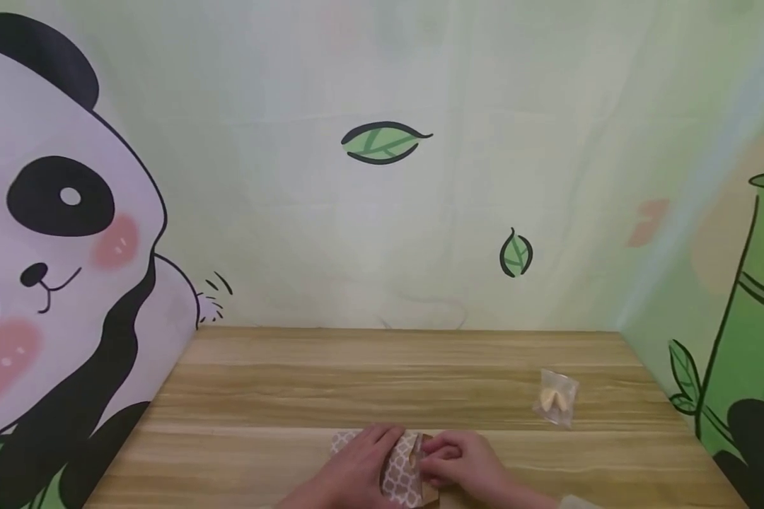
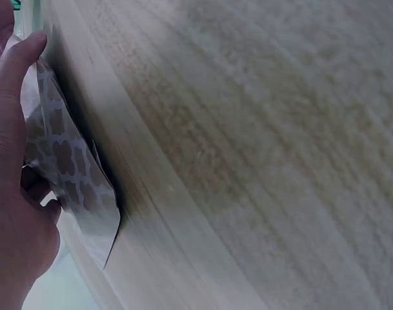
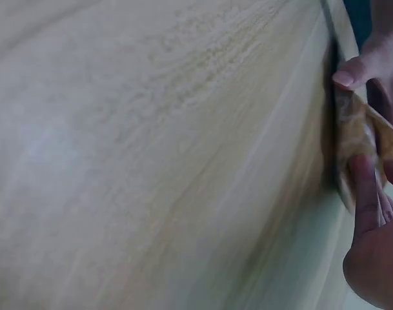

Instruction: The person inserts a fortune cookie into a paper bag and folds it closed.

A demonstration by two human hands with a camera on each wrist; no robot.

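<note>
A brown paper bag point(image 1: 401, 482) with a white lattice pattern lies on its side near the front of the table. My left hand point(image 1: 360, 468) grips it from the left, thumb and fingers spread across it. The left wrist view shows the patterned side of the bag point(image 2: 77, 165) beside that hand. At the bag's open right end, my right hand point(image 1: 467, 461) pinches a shiny clear plastic packet, its fingertips point(image 3: 362, 169) at the mouth in the right wrist view. The packet's contents are mostly hidden. Farther back on the right lies a fortune cookie point(image 1: 554, 399) in a clear wrapper.
The wood-grain table point(image 1: 280, 382) runs back to a pale green backdrop point(image 1: 280, 212) printed with leaves. A printed panda point(image 1: 57, 205) is on the left side and green bamboo point(image 1: 751, 332) on the right.
</note>
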